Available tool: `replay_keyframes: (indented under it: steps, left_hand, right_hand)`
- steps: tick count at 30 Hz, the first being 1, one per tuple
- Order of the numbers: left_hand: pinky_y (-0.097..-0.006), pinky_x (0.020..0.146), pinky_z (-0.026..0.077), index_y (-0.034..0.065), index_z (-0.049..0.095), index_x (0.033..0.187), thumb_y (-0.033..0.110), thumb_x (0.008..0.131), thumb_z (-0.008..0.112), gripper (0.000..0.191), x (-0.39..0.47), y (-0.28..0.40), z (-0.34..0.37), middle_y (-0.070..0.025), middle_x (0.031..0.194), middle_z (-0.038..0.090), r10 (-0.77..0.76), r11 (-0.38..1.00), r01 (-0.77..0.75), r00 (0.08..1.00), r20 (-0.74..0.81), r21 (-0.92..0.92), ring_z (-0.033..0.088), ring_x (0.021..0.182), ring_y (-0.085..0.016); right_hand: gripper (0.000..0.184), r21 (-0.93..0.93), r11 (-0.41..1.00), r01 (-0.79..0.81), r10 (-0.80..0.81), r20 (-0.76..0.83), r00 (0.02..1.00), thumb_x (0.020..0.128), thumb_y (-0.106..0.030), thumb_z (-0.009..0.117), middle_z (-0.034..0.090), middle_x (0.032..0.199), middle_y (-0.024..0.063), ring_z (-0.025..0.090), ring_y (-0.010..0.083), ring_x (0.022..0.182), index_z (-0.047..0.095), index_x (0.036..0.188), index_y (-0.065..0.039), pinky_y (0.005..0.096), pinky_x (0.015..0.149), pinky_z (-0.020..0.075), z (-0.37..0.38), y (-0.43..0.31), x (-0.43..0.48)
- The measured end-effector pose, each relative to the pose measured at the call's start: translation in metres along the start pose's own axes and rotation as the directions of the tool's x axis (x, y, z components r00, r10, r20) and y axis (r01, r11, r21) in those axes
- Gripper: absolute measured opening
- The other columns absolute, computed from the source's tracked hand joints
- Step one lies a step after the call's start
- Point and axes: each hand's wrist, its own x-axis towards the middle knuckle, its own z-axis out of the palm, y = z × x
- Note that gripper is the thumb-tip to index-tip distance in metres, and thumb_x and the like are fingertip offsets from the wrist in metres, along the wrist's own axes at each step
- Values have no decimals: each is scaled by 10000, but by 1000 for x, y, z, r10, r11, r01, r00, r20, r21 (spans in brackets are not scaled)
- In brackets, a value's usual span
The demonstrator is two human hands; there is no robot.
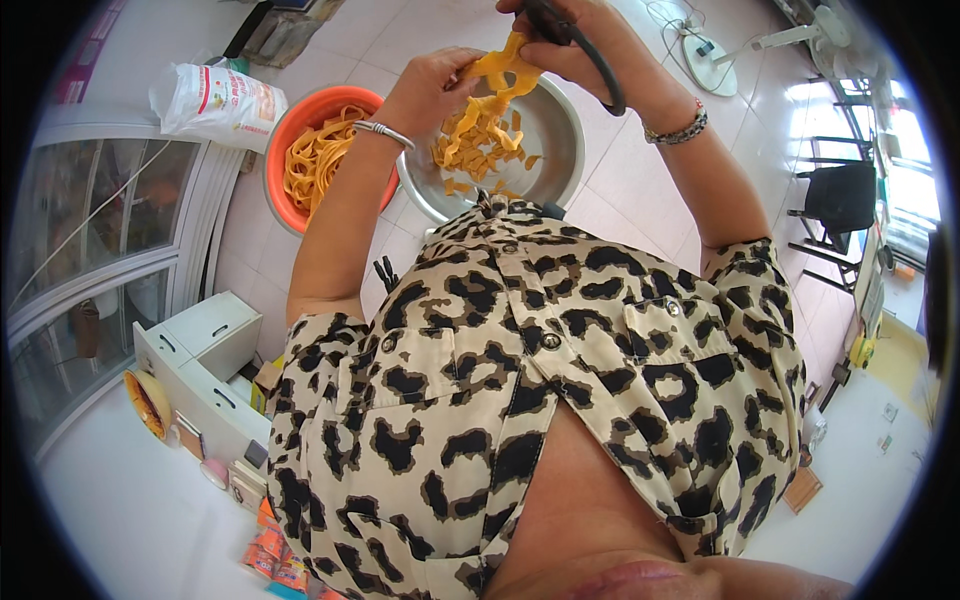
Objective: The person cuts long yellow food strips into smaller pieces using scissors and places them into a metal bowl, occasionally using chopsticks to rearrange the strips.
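Note:
My left hand (pixel 431 86) pinches a bundle of long yellow-orange food strips (pixel 499 101), which hangs over a wide stainless steel basin (pixel 559 142). In my right hand (pixel 585 56) is a black-handled tool, apparently scissors (pixel 604 71); its blades cannot be made out. My right thumb touches the upper part of the same strips. Short cut pieces (pixel 476 154) of the strips lie on the basin's bottom, towards its left side. Left of it stands an orange-red plastic basin (pixel 277 150) holding a tangle of long uncut strips (pixel 322 161), partly hidden by my left forearm.
A white printed sack (pixel 225 105) lies beyond the orange-red basin, near a glazed sliding door (pixel 112 210). White drawers (pixel 202 337) stand at left. On the tiled floor (pixel 637 180) to the right are a white fan (pixel 709 64) with loose cable and a black chair (pixel 836 199).

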Motion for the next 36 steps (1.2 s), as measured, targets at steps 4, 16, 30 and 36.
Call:
replay_keyframes:
  steps: [4,16,30,36]
  left_hand:
    - [-227,666,474,-31,610,1016,72,851,580,197,-2,-1,-8,-28,823,622,-174,919,155,985,-20,-363,535,714,-68]
    - [-370,581,549,13,558,1124,236,942,534,289,-31,-36,25,-131,1012,635,-481,196,353,847,224,-915,650,827,-239]
    - [-249,431,349,51,498,1200,127,921,533,291,-18,-6,0,-36,635,495,-185,-12,406,897,401,-914,405,449,-105]
    - [-206,390,248,57,514,1117,337,898,607,368,-14,7,3,15,578,405,-621,374,694,680,390,-615,321,426,-68]
  right_hand:
    - [328,203,978,-55,64,-35,997,776,-20,617,594,834,40,560,110,692,542,1093,17,249,621,479,-6,-6,7]
    - [364,626,776,-81,242,-176,954,795,20,614,574,830,58,547,109,675,507,1142,38,218,568,437,-19,37,5]
    - [349,815,576,-64,385,-202,900,806,24,605,623,827,135,587,163,640,484,1131,64,238,537,487,-27,98,-16]
    - [368,811,585,-1,383,-275,882,818,13,604,632,881,163,625,194,743,461,1153,63,236,596,508,-20,70,-13]
